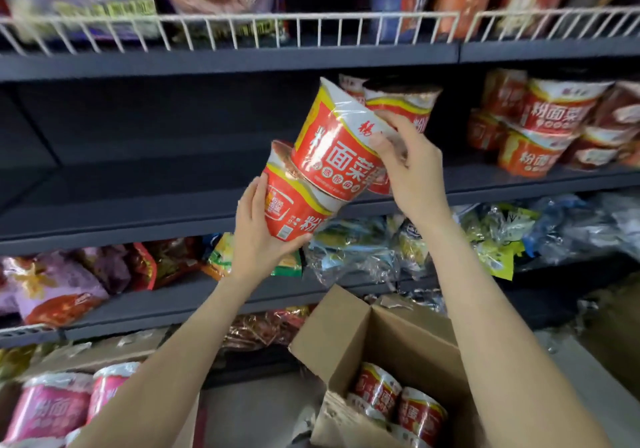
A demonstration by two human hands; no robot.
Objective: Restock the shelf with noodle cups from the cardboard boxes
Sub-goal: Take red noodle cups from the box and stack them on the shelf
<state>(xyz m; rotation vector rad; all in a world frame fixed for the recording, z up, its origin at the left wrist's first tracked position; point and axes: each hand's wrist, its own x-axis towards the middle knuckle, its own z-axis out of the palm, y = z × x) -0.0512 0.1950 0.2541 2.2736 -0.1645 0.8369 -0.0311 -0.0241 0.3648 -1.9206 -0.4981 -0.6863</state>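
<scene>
The fingers (388, 135) of the right hand (412, 170) are curled over the rim and side of an upper red noodle cup (332, 149), with the thumb pressed against its printed wall, so that cup is gripped from the right. The fingers of the left hand (256, 229) are wrapped round the base and left side of a lower red noodle cup (294, 205), the thumb lying along its wall and the fingertips (304, 239) tucked under its bottom edge. The two cups are held touching each other, the upper one tilted to the left and resting on the top of the lower one. Both are raised in front of the dark middle shelf (173, 198), just before its front edge. Behind the right hand, another red cup (405, 101) is seen on that shelf; whether it is touched by the hand cannot be told. Further right on the same shelf, a stacked group of red cups (550, 125) is stored. Both forearms are stretched upward from the bottom of the view. Below the right forearm, an open cardboard box (346, 336) is seen with more red cups (401, 409) inside it. At the lower left, pink cups (52, 409) are seen in a second box. A white wire rail (242, 28) is fitted along the shelf above, and bagged goods (363, 250) are laid on the shelf below.
</scene>
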